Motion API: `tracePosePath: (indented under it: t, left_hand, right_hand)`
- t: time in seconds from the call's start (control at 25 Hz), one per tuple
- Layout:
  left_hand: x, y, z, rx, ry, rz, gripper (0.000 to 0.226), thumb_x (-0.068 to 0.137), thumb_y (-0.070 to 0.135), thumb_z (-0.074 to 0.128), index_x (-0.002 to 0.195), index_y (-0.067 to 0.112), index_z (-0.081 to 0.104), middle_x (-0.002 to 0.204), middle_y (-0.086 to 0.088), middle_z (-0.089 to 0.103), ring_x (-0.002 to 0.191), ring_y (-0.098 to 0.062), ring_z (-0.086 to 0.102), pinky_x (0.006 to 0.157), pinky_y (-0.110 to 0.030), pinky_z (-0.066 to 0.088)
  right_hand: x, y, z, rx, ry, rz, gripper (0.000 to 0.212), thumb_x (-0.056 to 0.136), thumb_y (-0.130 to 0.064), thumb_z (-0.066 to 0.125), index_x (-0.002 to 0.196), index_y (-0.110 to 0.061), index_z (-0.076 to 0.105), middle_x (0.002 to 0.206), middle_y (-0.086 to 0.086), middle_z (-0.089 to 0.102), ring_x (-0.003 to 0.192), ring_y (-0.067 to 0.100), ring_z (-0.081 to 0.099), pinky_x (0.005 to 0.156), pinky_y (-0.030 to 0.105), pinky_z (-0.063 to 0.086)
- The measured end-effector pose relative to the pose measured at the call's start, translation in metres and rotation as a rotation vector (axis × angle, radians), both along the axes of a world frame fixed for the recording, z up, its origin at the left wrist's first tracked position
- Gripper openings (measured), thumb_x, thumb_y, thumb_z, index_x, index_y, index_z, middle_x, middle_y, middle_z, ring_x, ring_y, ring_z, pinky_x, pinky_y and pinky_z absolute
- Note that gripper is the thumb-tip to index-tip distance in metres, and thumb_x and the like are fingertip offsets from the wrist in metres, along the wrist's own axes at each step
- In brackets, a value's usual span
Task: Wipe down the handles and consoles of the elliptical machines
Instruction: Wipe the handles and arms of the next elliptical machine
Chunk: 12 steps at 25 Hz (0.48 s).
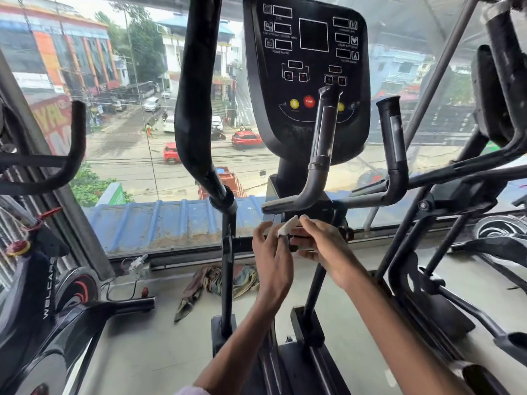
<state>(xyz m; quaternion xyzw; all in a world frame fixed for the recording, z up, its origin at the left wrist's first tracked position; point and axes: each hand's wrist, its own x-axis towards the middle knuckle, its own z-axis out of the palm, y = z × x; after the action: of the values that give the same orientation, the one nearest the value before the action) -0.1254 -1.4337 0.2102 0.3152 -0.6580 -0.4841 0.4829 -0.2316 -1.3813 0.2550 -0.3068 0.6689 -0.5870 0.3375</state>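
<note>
The elliptical's black console (308, 67), with its yellow and red buttons, stands straight ahead above my hands. Two short fixed handles rise below it, the left handle (322, 143) and the right handle (395, 149). A long black swing handle (196, 95) curves up at the left. Below the handles, my left hand (272, 255) pinches a small white wipe (286, 228) at its fingertips. My right hand (325, 246) meets it from the right, its fingers fairly straight and touching the wipe. Neither hand touches a handle or the console.
A spin bike (42, 295) stands at the left and a second elliptical (499, 81) at the right. A crumpled cloth (216, 283) lies on the floor by the window (137, 138). The machine's base rail (299, 366) runs under my arms.
</note>
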Motion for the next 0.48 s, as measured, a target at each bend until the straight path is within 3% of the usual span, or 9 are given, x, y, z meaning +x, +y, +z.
tracePosePath:
  t: [0.12, 0.2, 0.28, 0.32, 0.4, 0.48]
  left_hand:
    - [0.014, 0.013, 0.014, -0.016, 0.020, -0.023, 0.030, 0.095, 0.034, 0.041, 0.085, 0.057, 0.057, 0.122, 0.006, 0.043, 0.118, -0.010, 0.047, 0.102, -0.037, 0.043]
    - [0.026, 0.013, 0.020, -0.035, 0.005, -0.046, 0.024, 0.093, 0.035, 0.045, 0.084, 0.053, 0.058, 0.121, 0.005, 0.043, 0.113, -0.004, 0.048, 0.099, -0.038, 0.046]
    - [0.045, 0.011, 0.033, -0.099, 0.038, 0.025, 0.016, 0.087, 0.032, 0.052, 0.095, 0.038, 0.064, 0.121, 0.003, 0.045, 0.109, 0.001, 0.050, 0.093, -0.040, 0.050]
    - [0.055, 0.008, 0.043, -0.165, 0.103, 0.114, 0.021, 0.083, 0.028, 0.054, 0.100, 0.026, 0.066, 0.119, 0.000, 0.047, 0.110, -0.005, 0.052, 0.091, -0.039, 0.051]
    - [0.077, 0.000, 0.080, -0.340, 0.264, 0.343, 0.024, 0.078, 0.015, 0.057, 0.099, 0.006, 0.065, 0.111, -0.011, 0.051, 0.105, -0.019, 0.053, 0.088, -0.029, 0.047]
    - [0.100, -0.010, 0.126, -0.494, 0.388, 0.607, 0.020, 0.075, 0.005, 0.059, 0.093, -0.004, 0.061, 0.102, -0.021, 0.050, 0.097, -0.029, 0.051, 0.086, -0.029, 0.043]
  right_hand:
    - [0.011, 0.004, 0.002, -0.102, -0.117, 0.079, 0.020, 0.093, -0.030, 0.066, 0.106, -0.015, 0.070, 0.099, 0.001, 0.075, 0.095, 0.014, 0.068, 0.075, 0.029, 0.053]
    - [0.011, 0.004, 0.001, -0.162, -0.211, 0.066, 0.023, 0.088, -0.024, 0.070, 0.106, -0.010, 0.066, 0.096, 0.004, 0.074, 0.091, 0.014, 0.068, 0.074, 0.030, 0.055]
    - [0.011, 0.003, -0.006, -0.235, -0.123, 0.003, 0.023, 0.088, -0.022, 0.070, 0.104, -0.007, 0.062, 0.099, 0.009, 0.071, 0.093, 0.021, 0.069, 0.074, 0.031, 0.058]
    - [0.012, 0.004, -0.007, -0.259, 0.080, -0.062, 0.019, 0.090, -0.021, 0.069, 0.101, -0.008, 0.060, 0.098, 0.010, 0.070, 0.094, 0.023, 0.068, 0.073, 0.030, 0.058]
    - [0.009, 0.007, -0.008, -0.326, 0.735, -0.183, 0.014, 0.095, -0.020, 0.064, 0.100, -0.009, 0.057, 0.094, 0.001, 0.067, 0.090, 0.018, 0.068, 0.072, 0.027, 0.057]
    - [0.009, 0.009, 0.003, -0.455, 1.193, -0.153, 0.014, 0.099, -0.014, 0.057, 0.111, -0.006, 0.057, 0.105, -0.002, 0.068, 0.097, 0.014, 0.068, 0.081, 0.025, 0.057]
